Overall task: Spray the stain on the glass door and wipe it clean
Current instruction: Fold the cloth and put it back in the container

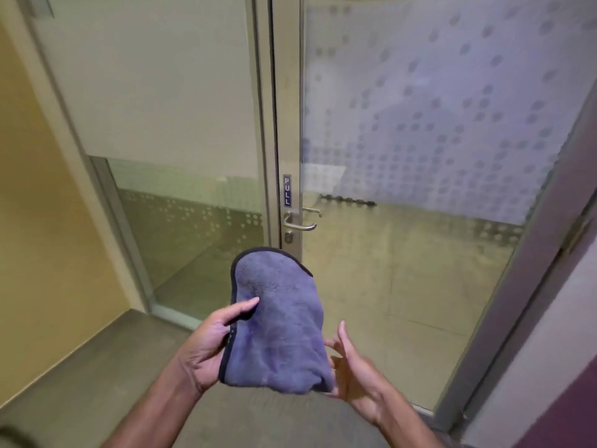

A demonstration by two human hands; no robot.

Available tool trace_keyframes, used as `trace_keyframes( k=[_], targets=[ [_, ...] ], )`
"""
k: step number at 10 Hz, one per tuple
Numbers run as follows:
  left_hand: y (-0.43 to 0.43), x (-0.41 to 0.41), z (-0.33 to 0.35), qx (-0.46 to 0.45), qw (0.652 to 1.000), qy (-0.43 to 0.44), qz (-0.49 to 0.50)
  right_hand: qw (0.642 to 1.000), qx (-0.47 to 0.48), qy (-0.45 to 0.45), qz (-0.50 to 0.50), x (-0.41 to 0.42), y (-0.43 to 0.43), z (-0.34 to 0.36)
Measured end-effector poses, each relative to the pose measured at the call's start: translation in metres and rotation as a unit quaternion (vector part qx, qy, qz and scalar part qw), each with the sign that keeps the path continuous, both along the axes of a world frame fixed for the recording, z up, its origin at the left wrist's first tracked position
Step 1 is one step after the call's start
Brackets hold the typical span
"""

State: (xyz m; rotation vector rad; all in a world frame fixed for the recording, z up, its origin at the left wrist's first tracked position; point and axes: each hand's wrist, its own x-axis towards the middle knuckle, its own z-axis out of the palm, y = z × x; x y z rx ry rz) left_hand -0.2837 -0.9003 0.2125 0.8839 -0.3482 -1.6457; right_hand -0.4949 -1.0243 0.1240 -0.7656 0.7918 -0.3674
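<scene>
Purple cloth (pixel 277 321) with a dark edge is pinched in the left hand (pixel 206 344), thumb over its face; that grip is closed on it. The right hand (pixel 352 370) lies open-fingered beside its lower corner. The glass door (pixel 420 140) stands ahead, handle (pixel 300 225) just above the cloth.

Both forearms rose from the bottom edge toward mid-frame. The left hand (pixel 206 347) pinched a cloth (pixel 277 321), thumb on top. The right hand (pixel 352 370) lay open, palm turned inward, fingers (pixel 341 333) spread at its edge.
</scene>
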Motion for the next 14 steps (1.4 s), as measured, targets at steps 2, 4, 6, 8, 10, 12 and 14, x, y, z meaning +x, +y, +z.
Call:
trace_keyframes(
  k=[2,4,6,8,10,12,14],
  targets=[
    [0.118,0.010,-0.013,0.034,0.995,-0.005,0.094,0.923,0.277,-0.225,0.143,0.053,0.089,0.004],
    [0.266,0.046,-0.027,0.088,0.952,-0.047,0.290,0.988,-0.071,-0.079,0.114,0.124,0.172,0.004],
    [0.432,0.077,-0.051,0.205,0.851,-0.180,0.448,0.952,-0.228,-0.069,0.193,0.186,0.314,0.004],
    [0.608,0.105,-0.080,0.294,0.752,-0.241,0.538,0.881,-0.328,-0.028,0.339,0.237,0.463,-0.004],
    [0.731,0.109,-0.103,0.284,0.772,-0.332,0.461,0.807,-0.440,-0.003,0.393,0.283,0.567,-0.004],
    [0.774,0.117,-0.133,0.389,0.686,-0.424,0.446,0.695,-0.560,0.000,0.451,0.336,0.616,-0.016],
    [0.806,0.147,-0.153,0.380,0.691,-0.374,0.488,0.626,-0.579,-0.028,0.522,0.403,0.621,-0.048]
  ],
)
